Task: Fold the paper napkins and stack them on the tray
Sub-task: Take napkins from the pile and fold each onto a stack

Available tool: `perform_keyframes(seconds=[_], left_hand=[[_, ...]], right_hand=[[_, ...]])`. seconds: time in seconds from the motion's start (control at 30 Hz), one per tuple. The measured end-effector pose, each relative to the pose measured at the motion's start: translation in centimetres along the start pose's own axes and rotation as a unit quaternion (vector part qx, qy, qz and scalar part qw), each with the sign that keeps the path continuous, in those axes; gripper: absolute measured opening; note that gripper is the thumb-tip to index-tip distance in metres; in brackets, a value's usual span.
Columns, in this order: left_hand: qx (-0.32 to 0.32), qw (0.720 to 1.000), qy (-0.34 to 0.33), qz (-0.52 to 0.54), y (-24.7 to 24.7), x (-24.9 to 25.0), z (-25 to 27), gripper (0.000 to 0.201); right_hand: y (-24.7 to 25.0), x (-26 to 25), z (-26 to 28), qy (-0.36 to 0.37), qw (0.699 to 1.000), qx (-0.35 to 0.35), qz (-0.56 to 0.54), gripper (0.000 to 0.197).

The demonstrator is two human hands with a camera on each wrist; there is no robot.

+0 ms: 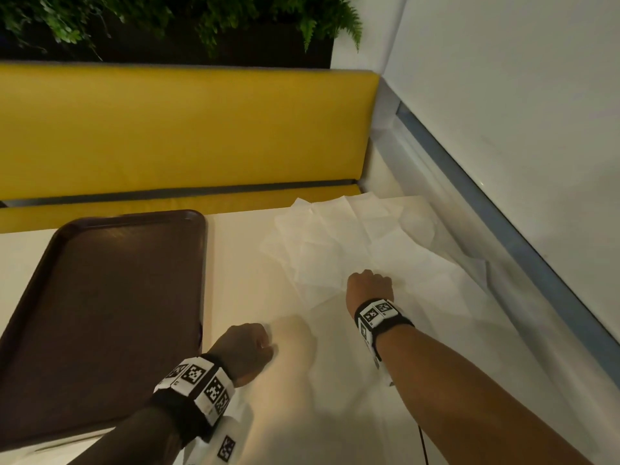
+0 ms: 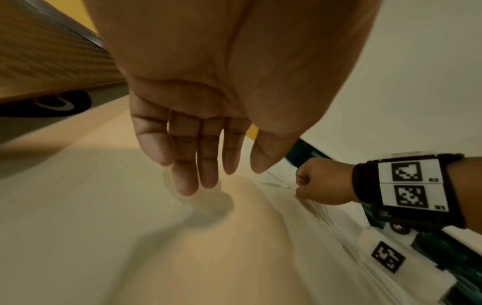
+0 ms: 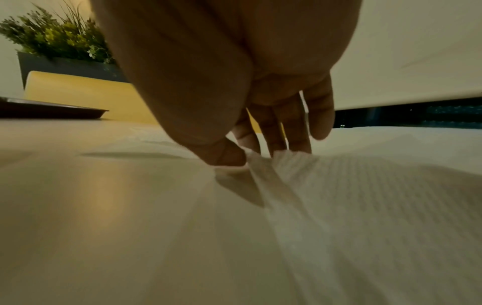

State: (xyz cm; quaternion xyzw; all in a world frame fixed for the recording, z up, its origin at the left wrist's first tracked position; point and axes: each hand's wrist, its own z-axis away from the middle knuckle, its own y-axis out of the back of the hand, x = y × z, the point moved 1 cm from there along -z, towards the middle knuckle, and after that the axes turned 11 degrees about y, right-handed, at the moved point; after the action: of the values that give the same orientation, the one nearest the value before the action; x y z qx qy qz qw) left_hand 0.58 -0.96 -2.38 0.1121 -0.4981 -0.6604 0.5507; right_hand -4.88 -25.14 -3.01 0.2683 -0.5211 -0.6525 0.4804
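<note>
Napkin (image 1: 339, 250) pile sits centre-right of the head view, on the pale table (image 1: 235, 263), well apart from the tray (image 1: 100, 297) at left. Our right hand (image 1: 369, 285) is on the pile's near edge; right wrist view shows thumb and fingers (image 3: 274, 132) pinching a raised corner of one sheet. Our left hand (image 2: 198, 128) hangs just above the bare table, fingers straight and relaxed, holding nothing.

Handling, as we judge it: the sheets are very light, thin, limp, easy to tear or crease wrong, and likely to slide on the smooth tabletop. Best taken at a corner or edge with a light pinch, the other hand flat to pin the sheet.

Materials: napkins are white, soft paper with a fine embossed dot grain and old fold lines, overlapping loosely. Tray is dark brown, rigid, rectangular, rounded corners, raised rim, nothing on it yet. Table is smooth, slightly glossy.
</note>
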Motion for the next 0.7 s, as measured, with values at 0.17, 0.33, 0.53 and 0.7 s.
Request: perform_keyframes(seconds=[0.17, 0.33, 0.53, 0.7], left_hand=[[0.013, 0.999, -0.012, 0.046, 1.5, 1.0, 0.8, 0.016], [-0.015, 0.976, -0.035, 0.213, 1.7, 2.3, 0.6, 0.024], [-0.028, 0.908, -0.080, 0.411, 3.8, 4.4, 2.3, 0.030], [-0.014, 0.752, -0.016, 0.659, 4.9, 2.8, 3.2, 0.025]], right_hand=[[1.5, -1.0, 0.9, 0.001, 0.999, 0.040, 0.003, 0.024], [5.4, -4.7, 3.7, 0.051, 0.993, 0.104, -0.035, 0.024], [9.7, -10.6, 9.2, 0.183, 0.940, 0.190, -0.215, 0.014], [11.0, -11.1, 10.0, 0.273, 0.876, 0.212, -0.338, 0.014]])
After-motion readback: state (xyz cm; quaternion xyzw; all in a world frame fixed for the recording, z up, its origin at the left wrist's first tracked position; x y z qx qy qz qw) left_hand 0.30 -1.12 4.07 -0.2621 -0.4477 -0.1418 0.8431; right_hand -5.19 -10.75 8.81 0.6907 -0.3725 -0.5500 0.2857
